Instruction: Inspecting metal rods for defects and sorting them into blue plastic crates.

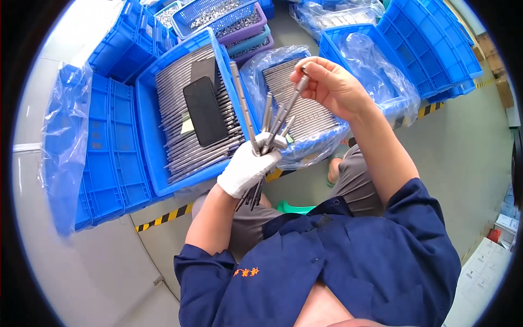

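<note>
My left hand (250,166), in a white glove, is wrapped around a fanned bunch of metal rods (243,103). Their upper ends spread above the glove and dark thin ends stick out below it. My bare right hand (333,87) pinches the top end of one rod (291,103), whose lower part runs down into the bunch at the glove. A small dark ring or opening shows at the pinched tip; its details are too small to tell. Behind the hands, a plastic-lined blue crate holds rows of similar rods (297,87).
To the left, a blue crate (154,177) holds more rods, with a black phone (205,111) lying on them. Baskets (223,16) of small metal parts stand at the back. Another lined blue crate (340,34) and stacked crates (430,49) are at the right. A green stool (294,208) shows below me.
</note>
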The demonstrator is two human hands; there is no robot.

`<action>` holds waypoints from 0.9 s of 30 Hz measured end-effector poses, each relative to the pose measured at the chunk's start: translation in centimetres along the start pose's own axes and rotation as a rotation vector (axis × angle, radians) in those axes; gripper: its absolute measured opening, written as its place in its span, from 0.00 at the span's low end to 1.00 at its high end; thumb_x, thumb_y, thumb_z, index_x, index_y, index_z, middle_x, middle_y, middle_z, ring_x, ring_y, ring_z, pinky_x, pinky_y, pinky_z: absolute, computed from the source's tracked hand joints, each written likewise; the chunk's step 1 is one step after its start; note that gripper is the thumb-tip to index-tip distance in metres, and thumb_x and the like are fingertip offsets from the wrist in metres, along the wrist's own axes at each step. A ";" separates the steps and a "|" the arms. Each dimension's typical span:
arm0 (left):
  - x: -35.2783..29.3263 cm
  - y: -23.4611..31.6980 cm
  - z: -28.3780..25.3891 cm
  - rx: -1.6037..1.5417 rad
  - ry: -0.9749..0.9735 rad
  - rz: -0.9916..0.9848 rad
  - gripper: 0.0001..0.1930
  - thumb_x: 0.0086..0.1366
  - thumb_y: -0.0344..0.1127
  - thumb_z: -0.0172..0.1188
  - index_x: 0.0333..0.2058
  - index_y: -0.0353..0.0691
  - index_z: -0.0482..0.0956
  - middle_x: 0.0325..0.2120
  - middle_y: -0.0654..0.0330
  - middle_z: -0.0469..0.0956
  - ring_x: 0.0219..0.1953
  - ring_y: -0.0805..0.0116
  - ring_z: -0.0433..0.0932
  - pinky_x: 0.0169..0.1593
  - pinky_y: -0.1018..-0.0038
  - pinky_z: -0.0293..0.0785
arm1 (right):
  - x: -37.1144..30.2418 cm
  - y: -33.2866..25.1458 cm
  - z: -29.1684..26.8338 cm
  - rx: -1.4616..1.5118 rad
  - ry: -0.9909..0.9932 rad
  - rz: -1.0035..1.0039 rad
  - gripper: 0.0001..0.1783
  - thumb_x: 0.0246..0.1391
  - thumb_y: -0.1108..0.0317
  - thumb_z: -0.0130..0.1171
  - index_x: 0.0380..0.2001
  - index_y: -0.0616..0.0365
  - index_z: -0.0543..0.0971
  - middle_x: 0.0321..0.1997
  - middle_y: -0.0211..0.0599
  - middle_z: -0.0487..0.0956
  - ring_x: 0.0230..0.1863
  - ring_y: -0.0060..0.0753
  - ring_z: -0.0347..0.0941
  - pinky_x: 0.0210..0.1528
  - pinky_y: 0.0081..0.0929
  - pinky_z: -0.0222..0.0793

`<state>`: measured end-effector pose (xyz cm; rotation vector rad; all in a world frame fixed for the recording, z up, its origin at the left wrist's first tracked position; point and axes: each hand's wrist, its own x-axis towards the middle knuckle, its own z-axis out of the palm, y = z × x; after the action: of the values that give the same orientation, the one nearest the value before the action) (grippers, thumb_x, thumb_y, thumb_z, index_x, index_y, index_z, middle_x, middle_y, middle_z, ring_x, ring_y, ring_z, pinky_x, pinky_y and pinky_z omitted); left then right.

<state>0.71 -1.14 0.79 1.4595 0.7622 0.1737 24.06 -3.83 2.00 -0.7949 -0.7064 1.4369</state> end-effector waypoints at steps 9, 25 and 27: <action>0.0 -0.8 -0.2 -0.086 -0.057 -0.038 0.08 0.54 0.28 0.54 0.35 0.40 0.75 0.25 0.67 0.71 0.28 0.79 0.67 0.33 0.80 0.66 | -0.3 -1.4 -0.7 -0.055 -0.081 -0.049 0.09 0.55 0.65 0.54 0.35 0.59 0.74 0.34 0.35 0.77 0.36 0.26 0.74 0.39 0.25 0.71; -0.7 0.0 0.4 -0.144 -0.068 0.027 0.11 0.53 0.28 0.52 0.37 0.39 0.75 0.22 0.68 0.70 0.24 0.80 0.67 0.29 0.81 0.66 | -1.7 1.2 0.7 0.086 0.045 -0.024 0.07 0.53 0.70 0.55 0.36 0.57 0.76 0.35 0.33 0.78 0.32 0.18 0.71 0.36 0.16 0.68; -0.6 -0.1 0.6 -0.181 -0.064 0.018 0.10 0.53 0.27 0.53 0.36 0.39 0.75 0.22 0.68 0.70 0.25 0.80 0.67 0.30 0.81 0.66 | -1.6 1.8 1.1 0.137 0.040 -0.070 0.07 0.54 0.69 0.55 0.36 0.57 0.76 0.35 0.33 0.78 0.32 0.17 0.71 0.35 0.16 0.68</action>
<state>0.55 -1.99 0.88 1.2944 0.6640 0.2037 22.04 -5.43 1.23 -0.6841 -0.5936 1.3867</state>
